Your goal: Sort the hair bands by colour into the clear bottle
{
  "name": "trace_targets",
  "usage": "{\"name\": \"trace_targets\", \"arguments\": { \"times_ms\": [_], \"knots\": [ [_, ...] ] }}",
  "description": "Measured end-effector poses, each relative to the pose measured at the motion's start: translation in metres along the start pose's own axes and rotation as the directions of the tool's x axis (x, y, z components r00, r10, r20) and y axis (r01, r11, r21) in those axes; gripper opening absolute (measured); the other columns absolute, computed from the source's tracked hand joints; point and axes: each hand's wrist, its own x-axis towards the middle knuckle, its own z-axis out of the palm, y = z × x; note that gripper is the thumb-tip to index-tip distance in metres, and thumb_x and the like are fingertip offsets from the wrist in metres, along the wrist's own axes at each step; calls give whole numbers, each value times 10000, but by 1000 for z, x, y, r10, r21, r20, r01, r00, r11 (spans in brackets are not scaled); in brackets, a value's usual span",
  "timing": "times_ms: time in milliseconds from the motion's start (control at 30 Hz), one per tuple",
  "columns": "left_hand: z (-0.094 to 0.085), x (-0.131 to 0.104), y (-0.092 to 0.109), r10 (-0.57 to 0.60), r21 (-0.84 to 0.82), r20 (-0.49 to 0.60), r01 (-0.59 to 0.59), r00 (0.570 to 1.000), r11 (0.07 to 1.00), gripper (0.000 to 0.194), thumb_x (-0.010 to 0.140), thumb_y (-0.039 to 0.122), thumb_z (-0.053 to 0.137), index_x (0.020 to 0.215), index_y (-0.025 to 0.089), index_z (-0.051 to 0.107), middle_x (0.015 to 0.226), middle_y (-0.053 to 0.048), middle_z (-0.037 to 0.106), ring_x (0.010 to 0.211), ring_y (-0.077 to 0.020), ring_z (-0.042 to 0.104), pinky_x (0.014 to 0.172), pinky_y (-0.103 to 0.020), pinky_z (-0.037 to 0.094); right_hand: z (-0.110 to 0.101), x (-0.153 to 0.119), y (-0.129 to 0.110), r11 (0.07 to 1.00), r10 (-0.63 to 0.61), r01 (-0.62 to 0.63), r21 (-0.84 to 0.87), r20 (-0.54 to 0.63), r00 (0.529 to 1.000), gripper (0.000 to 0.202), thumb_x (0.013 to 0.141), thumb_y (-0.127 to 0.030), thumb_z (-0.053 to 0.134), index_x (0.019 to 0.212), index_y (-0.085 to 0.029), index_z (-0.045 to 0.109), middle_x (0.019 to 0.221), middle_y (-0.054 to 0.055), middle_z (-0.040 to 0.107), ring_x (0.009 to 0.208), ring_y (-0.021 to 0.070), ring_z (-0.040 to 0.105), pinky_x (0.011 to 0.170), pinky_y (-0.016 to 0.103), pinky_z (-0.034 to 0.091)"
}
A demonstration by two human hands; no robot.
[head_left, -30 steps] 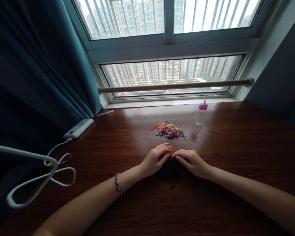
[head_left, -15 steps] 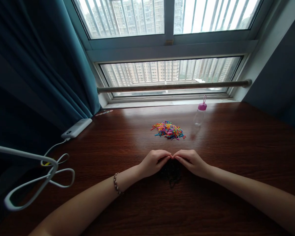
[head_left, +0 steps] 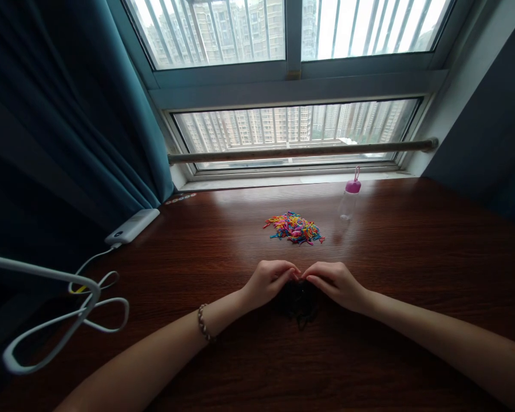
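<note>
Near the middle of the table, my left hand (head_left: 271, 281) and my right hand (head_left: 335, 282) meet at the fingertips. The fingers of both are pinched together. Whatever lies between them is too small and dark to make out. Just below the fingertips is a dark, tangled heap of small black pieces (head_left: 301, 309), partly in shadow; its kind is unclear. Beyond my hands a loose pile of small, bright, multicoloured pieces (head_left: 295, 228) lies on the wood, in pink, yellow, orange and blue.
A clear bottle with a pink cap (head_left: 348, 201) stands upright at the back right of the brown table (head_left: 412, 257). On the left are a white power bank (head_left: 133, 225) and a looped white cable (head_left: 105, 327). Blue curtain (head_left: 124, 114) and barred window (head_left: 296, 126) border the table.
My left fingers have shifted slightly, with the thumb now closer under the index finger. My right hand stays nearly still. The view has moved a little.
</note>
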Motion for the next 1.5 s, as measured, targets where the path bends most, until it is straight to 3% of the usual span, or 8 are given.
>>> {"name": "trace_targets", "arguments": {
  "times_ms": [300,500,600,967,1167,1233,1367,1500],
  "knots": [
    [-7,10,-22,-350,-511,-166,223,922,830,285,791,389,506,815,111,567,647,-30,627,482,-108,580,463,-209,458,3,-3,-2,978,79,-69,197,-43,996,215,828,-297,484,745,-153,620,753,70,623,703,149,562,669,279,433],
    [-9,12,-28,-407,-556,-192,243,893,795,285,784,396,502,811,118,559,457,38,522,299,-50,417,310,-150,290,3,4,14,391,443,-261,882,68,894,243,805,-383,515,709,-163,554,669,19,608,674,137,602,654,282,461],
    [-7,11,-26,-386,-544,-186,232,904,806,276,788,387,501,810,118,557,482,30,536,313,-52,435,321,-153,301,3,5,16,309,446,-265,914,107,889,235,784,-369,554,700,-150,562,660,17,598,631,122,596,601,252,447],
    [-8,12,-26,-393,-541,-163,251,905,803,302,768,420,511,797,122,553,500,25,546,346,-73,472,356,-184,369,-7,12,22,505,523,-206,838,-107,846,290,730,-407,595,620,-141,560,621,9,563,587,102,548,576,236,437],
    [-8,12,-27,-389,-533,-159,252,907,807,311,762,431,512,798,124,549,501,24,548,352,-81,484,355,-184,363,-71,29,42,898,398,-218,383,-491,775,311,729,-467,550,709,-156,570,499,-34,455,406,75,392,369,204,289],
    [-8,11,-27,-380,-527,-157,248,912,813,309,767,428,507,800,123,546,501,23,548,349,-80,481,354,-182,363,-100,40,54,952,299,-259,165,-685,664,345,699,-488,560,812,-162,574,617,0,528,472,100,448,418,227,355],
    [-8,12,-26,-365,-514,-158,239,917,824,307,773,421,504,801,118,545,501,23,538,357,-78,481,361,-180,377,-138,66,83,893,77,-411,-184,-838,541,709,544,-461,684,1123,-134,437,1101,154,509,874,233,531,716,353,441],
    [-8,12,-24,-367,-507,-156,244,917,826,319,759,432,518,797,116,544,497,22,532,368,-88,489,369,-188,385,-140,84,107,760,199,-605,-236,-803,562,907,519,-418,703,1252,-92,279,1059,188,544,993,318,489,819,427,375]
  ]
}}
